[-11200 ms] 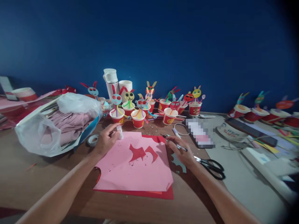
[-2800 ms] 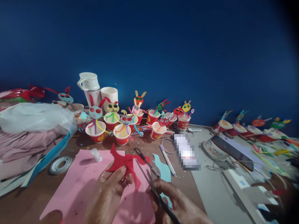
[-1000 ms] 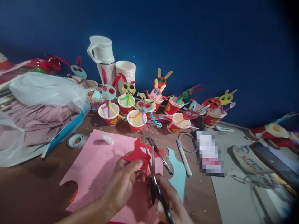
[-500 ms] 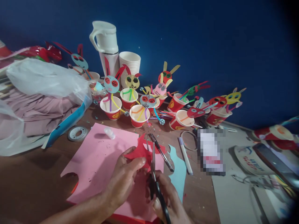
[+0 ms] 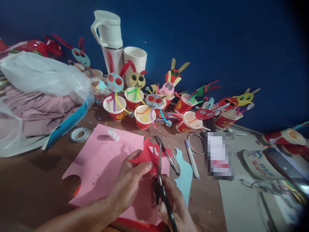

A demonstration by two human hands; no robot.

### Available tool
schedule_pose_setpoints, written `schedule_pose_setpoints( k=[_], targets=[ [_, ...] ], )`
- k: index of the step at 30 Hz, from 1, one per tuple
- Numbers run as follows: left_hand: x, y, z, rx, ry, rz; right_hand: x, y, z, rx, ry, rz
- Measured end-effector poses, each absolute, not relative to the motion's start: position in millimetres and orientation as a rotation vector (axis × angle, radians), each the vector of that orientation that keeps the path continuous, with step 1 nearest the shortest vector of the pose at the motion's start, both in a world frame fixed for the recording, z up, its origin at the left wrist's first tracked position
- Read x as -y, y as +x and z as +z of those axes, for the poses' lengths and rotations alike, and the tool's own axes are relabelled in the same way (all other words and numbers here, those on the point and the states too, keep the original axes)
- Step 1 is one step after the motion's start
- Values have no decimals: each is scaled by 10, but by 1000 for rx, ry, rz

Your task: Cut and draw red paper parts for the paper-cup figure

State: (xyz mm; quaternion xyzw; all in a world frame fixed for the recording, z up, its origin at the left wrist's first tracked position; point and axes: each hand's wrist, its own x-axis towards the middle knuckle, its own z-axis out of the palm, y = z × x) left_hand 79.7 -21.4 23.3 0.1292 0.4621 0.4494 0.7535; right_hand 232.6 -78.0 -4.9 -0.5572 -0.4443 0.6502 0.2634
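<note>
The scissors (image 5: 159,176), earlier lying on the desk (image 5: 31,187), are now gripped by the right hand (image 5: 175,201), blades parted at the red paper scrap (image 5: 145,156) the left hand's (image 5: 130,180) grip pinches above the pink sheet (image 5: 103,161), suggesting cutting is in hand.

Brown tabletop (image 5: 29,190), bordered at right by a grey surface (image 5: 233,206). Near centre: a pink sheet (image 5: 91,161), notched on its left edge, overlying a red sheet (image 5: 140,224) that shows along the near margin. Left: a roll of tape (image 5: 73,134), lying flat, and a bulky translucent plastic bag (image 5: 45,72). Right: a pale blue paper cut-out (image 5: 184,174), a white marker (image 5: 192,159) with a purple end, and a pixelated device (image 5: 218,154) at the border of brown and grey. Far side: red-and-white paper cups (image 5: 115,115), thin coloured sticks (image 5: 170,116) among them, a stack of white cups (image 5: 137,58) and a white-topped flask (image 5: 111,32); small scraps are strewn nearer than the cups
</note>
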Motion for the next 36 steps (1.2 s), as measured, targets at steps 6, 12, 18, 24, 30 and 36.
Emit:
schedule_pose_setpoints(
  k=[6,12,18,24,30,36],
  targets=[
    [198,792,217,-1074,265,994,785,2346,-79,1245,-1478,1755],
    [201,795,201,-1051,298,997,816,2339,-138,1233,-1420,1692],
    [203,801,241,-1087,275,1001,792,2318,-154,1263,-1324,1691],
    [216,806,212,-1049,282,1018,825,2302,-111,1203,-1320,1708],
    [212,802,214,-1042,330,995,865,2290,-106,1153,-1314,1691],
    [211,810,237,-1039,309,1011,886,2292,-131,1165,-1307,1687]
  ],
)
